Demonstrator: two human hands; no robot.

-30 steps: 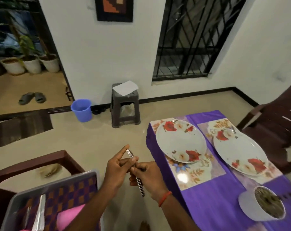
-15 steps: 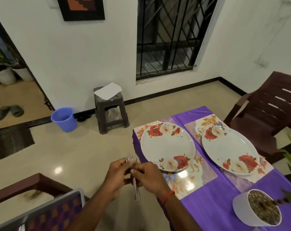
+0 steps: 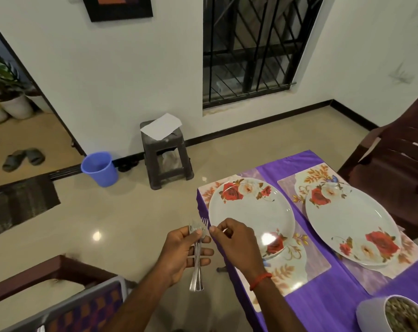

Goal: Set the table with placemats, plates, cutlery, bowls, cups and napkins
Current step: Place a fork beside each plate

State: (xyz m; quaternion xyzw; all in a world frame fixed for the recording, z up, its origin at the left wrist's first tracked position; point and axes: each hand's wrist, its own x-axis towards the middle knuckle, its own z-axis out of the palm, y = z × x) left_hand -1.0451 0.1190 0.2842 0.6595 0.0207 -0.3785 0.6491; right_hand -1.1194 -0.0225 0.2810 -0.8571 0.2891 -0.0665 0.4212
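Note:
My left hand (image 3: 181, 252) grips a small bunch of steel forks (image 3: 196, 267) upright, tines up, just off the table's near left edge. My right hand (image 3: 234, 243) pinches one fork near its tines (image 3: 204, 221), beside the bunch. Two white plates with red roses lie on floral placemats: the left plate (image 3: 248, 212) on the left placemat (image 3: 291, 271), the right plate (image 3: 351, 221) on the right placemat (image 3: 296, 185). The table wears a purple cloth (image 3: 323, 298).
A white pot (image 3: 373, 315) filled with gravel stands at the table's near right corner. A brown chair (image 3: 394, 164) is behind the table, another chair (image 3: 59, 269) at lower left. A tray (image 3: 83, 307) with a checked mat sits bottom left. A stool (image 3: 166, 154) and blue bucket (image 3: 99, 168) stand by the wall.
The view has swung right toward the table, and both hands moved with the forks closer to the left plate. My right hand now pulls one fork away from the bunch.

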